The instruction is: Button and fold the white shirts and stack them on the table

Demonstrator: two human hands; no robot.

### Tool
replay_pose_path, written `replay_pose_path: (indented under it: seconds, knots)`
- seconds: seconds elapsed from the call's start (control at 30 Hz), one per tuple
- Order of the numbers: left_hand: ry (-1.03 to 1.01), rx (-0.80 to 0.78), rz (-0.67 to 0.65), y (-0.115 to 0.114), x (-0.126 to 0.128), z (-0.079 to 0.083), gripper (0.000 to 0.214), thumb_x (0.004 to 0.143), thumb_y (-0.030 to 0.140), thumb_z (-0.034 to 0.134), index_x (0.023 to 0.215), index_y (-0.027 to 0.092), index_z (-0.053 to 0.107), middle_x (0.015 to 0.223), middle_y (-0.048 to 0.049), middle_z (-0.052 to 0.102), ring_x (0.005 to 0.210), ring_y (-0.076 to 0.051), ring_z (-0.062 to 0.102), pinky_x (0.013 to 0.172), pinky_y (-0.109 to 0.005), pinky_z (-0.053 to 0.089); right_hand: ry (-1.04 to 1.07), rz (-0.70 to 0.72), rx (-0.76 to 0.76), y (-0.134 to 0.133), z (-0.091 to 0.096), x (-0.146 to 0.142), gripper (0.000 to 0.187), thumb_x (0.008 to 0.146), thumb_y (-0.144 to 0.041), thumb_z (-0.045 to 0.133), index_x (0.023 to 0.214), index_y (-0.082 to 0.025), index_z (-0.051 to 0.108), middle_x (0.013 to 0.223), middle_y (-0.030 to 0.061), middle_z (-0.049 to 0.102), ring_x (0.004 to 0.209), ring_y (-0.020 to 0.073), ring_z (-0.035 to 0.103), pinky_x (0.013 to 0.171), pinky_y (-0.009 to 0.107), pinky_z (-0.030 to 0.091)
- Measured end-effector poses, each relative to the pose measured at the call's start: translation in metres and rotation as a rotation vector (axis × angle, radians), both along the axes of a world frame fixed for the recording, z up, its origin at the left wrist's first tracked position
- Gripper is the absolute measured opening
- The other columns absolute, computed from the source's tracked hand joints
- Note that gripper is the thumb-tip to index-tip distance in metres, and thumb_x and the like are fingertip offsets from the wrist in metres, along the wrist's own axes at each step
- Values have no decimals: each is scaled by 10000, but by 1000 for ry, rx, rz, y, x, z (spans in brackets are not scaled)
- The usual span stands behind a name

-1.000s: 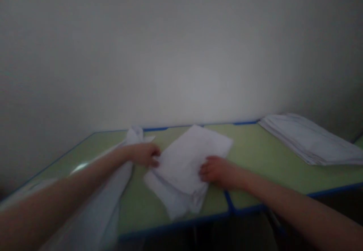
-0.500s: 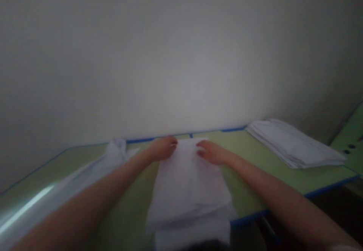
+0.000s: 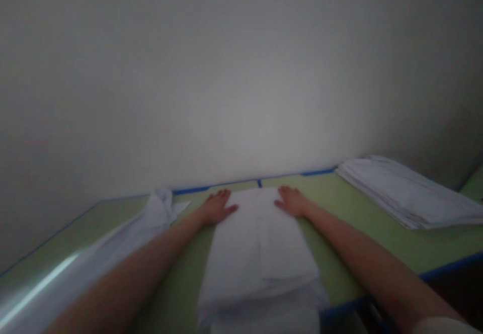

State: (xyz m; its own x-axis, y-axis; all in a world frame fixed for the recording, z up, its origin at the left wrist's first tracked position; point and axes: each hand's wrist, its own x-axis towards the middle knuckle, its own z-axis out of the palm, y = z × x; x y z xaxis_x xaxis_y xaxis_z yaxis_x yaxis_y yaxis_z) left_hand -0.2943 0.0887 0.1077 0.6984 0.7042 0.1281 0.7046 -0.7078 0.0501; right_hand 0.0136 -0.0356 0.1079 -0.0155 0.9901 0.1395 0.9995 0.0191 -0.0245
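head view, left hand point(image 3: 216, 209) and right hand point(image 3: 294, 202) spread, white cloth point(image 3: 256, 248) between, touching both

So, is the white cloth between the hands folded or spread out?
Folded: the white cloth shows layered edges at its near end, and a line runs down its middle.

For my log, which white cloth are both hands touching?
The middle cloth, with left hand and right hand at its far corners; neither touches the rumpled cloth at left or stack at right.
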Motion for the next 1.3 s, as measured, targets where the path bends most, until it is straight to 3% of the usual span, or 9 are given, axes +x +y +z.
replay_pose_path:
  seconds: [0.17,0.3,0.43,0.63,0.83,1.0,1.1,1.2,1.3]
  knots:
    - [-37,-137,-84,23,-9,18,724,788,597,369,1309,96,398,1369,-186,394,1252,-270,368,995,-335,291,71,9,-25,2,7,14,702,864,-564,296,1403,-116,254,1449,167,220,1335,298,182,1061,477,100]
    - [-69,-286,-83,45,-2,42,536,675,503,553,1061,133,589,1040,-129,628,967,-235,564,813,-289,410,228,24,-77,18,31,19,733,785,-454,525,1379,-93,294,1385,190,345,1254,292,342,1012,406,262]
    - [1,-433,-66,63,13,58,443,510,404,675,883,168,648,766,-41,654,673,-169,586,616,-247,435,292,98,-216,46,62,23,750,667,-303,656,1336,-117,373,1150,116,584,968,194,570,822,278,432]
    - [88,-664,-12,73,23,75,310,455,342,723,697,161,653,557,-25,597,504,-146,528,514,-261,426,354,137,-506,76,88,21,298,585,-256,678,838,-99,654,754,57,656,636,137,586,612,249,475]
    - [-142,-617,-158,70,14,159,301,567,342,703,776,149,603,718,-17,633,661,-131,563,612,-226,432,476,183,-334,71,165,29,331,577,-293,730,840,-126,618,762,44,648,641,128,599,589,233,495]
    - [-421,-41,-232,31,-15,235,327,638,399,697,732,126,545,607,48,533,576,-57,430,563,-180,342,269,234,218,22,248,19,403,639,-325,741,969,-127,622,740,32,645,645,129,605,639,260,477]
    - [-522,186,-201,-18,-47,250,331,652,425,685,790,144,577,591,61,490,537,-39,389,549,-173,285,75,243,416,-25,264,-3,356,719,-328,682,998,-113,633,745,30,649,651,111,595,660,253,442]
    - [-476,277,-281,-83,-74,231,260,650,393,681,787,181,619,650,42,559,598,-81,473,579,-207,323,-100,275,515,-86,237,-25,239,746,-316,649,931,-165,664,710,0,654,598,102,574,582,222,395]
    - [-352,118,-453,-152,-87,177,101,652,306,666,711,233,629,727,20,628,660,-121,533,602,-226,376,-202,366,436,-158,164,-40,197,802,-219,559,970,-232,660,789,0,680,654,128,598,610,242,404]
